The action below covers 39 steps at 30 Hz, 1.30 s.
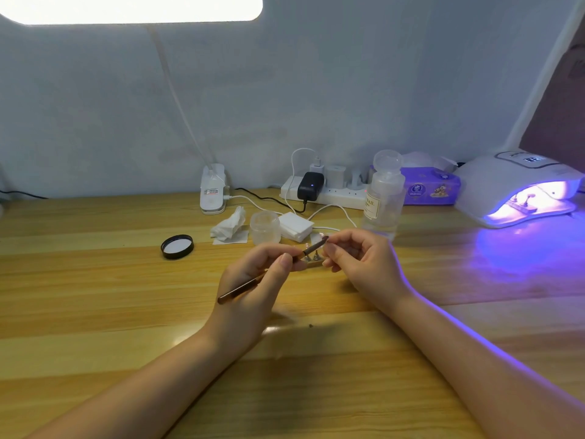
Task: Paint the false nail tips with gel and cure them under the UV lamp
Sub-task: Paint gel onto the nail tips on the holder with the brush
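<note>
My left hand [253, 280] grips a thin brown nail brush [240, 289], its bristle end pointing up and right. My right hand [357, 258] pinches that brush tip between thumb and forefinger at about the table's middle. Just behind the two hands a small wooden stand [311, 259] with nail tips on metal pegs rests on the table, partly hidden by my fingers. At the far right the white UV lamp [519, 182] glows purple, with another stand of tips inside it [522, 204].
A small frosted jar [265, 228] stands open behind my hands; its black lid [177, 246] lies to the left. Crumpled tissue [229, 224], white pads [296, 226], a clear bottle [384, 194], a power strip [326, 191] with cables and a purple wipes pack [430, 185] line the back.
</note>
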Available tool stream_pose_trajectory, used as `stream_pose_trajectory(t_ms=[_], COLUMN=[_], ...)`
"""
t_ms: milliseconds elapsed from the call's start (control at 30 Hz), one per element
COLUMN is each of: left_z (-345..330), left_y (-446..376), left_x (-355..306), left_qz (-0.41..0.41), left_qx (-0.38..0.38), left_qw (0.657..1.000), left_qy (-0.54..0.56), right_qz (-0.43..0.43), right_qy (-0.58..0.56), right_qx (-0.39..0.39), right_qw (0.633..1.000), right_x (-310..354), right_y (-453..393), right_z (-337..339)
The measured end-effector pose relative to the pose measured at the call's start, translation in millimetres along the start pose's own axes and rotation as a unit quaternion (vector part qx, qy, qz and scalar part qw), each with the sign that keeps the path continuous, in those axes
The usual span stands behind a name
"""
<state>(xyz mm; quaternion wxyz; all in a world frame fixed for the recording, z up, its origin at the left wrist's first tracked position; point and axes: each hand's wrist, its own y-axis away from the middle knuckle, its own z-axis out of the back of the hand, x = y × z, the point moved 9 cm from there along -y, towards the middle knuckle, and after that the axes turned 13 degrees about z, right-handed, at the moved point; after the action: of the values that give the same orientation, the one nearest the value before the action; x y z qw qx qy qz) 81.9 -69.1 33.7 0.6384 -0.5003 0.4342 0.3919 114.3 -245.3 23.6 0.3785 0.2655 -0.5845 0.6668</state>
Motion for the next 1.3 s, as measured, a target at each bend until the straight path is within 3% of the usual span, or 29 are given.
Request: stream_pose_trajectory(t_ms=[667,1100,1300], left_z=[7.1,-1.6,2.1], left_y=[0.4,2.7,1.1], left_x=[-1.6,-3.0,-3.7], left_qz=[-0.003,-0.015,-0.012], left_qx=[-0.045,0.004,-0.007], left_qw=[0.999,1.0,1.0], left_qy=[-0.024,-0.006,-0.007], right_qz=[0.0,-0.004,0.002], right_qy=[-0.008,-0.014,-0.01], right_qx=[0.007,0.003,0.004], right_qw=[1.0,1.0,1.0], right_x=[-0.8,-1.4,1.0], right_y=[0.3,-0.3,0.0], right_z=[-1.2,-0.3,-0.1])
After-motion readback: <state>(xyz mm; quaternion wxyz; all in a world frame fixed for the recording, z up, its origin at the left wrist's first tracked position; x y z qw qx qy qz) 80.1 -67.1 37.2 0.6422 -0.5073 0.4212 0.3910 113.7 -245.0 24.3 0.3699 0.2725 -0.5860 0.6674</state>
